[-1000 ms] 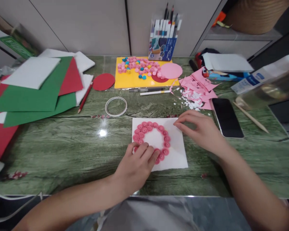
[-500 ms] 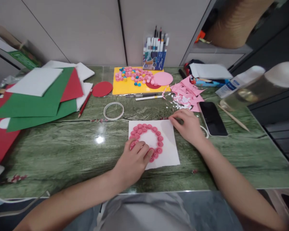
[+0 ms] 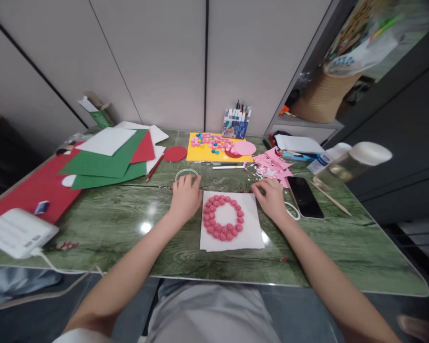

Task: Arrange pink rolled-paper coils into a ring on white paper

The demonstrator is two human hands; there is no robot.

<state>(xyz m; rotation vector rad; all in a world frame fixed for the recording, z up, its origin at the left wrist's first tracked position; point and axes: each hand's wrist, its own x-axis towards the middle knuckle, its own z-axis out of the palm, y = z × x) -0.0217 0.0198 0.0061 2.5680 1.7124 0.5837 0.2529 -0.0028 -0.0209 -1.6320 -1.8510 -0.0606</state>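
My left hand [image 3: 186, 196] is stretched forward over the table, fingers apart and pointing down, right by a thin white tape roll [image 3: 183, 172]. Its fingertips overlap the roll's near edge; I cannot tell if they touch it. My right hand [image 3: 271, 197] rests by the far right corner of a white paper sheet [image 3: 252, 236], thumb and forefinger pinched together. What the pinch holds, if anything, is too small to make out. On the sheet lies a ring of pink paper coils [image 3: 223, 235], fully visible. A second white roll [image 3: 293, 212] sits beside my right wrist.
A yellow sheet [image 3: 195, 156] bears pink, blue and yellow pieces. Pink paper scraps [image 3: 274, 164], a phone [image 3: 305, 197], a wooden stick [image 3: 331, 199] and a clear bottle [image 3: 346, 164] stand right. Green and red sheets [image 3: 103, 159] and a white charger [image 3: 21, 233] lie left.
My left hand has lifted off the pink coil ring and moved forward and left to the tape roll. My right hand stays at the paper's corner. The camera view has shifted.
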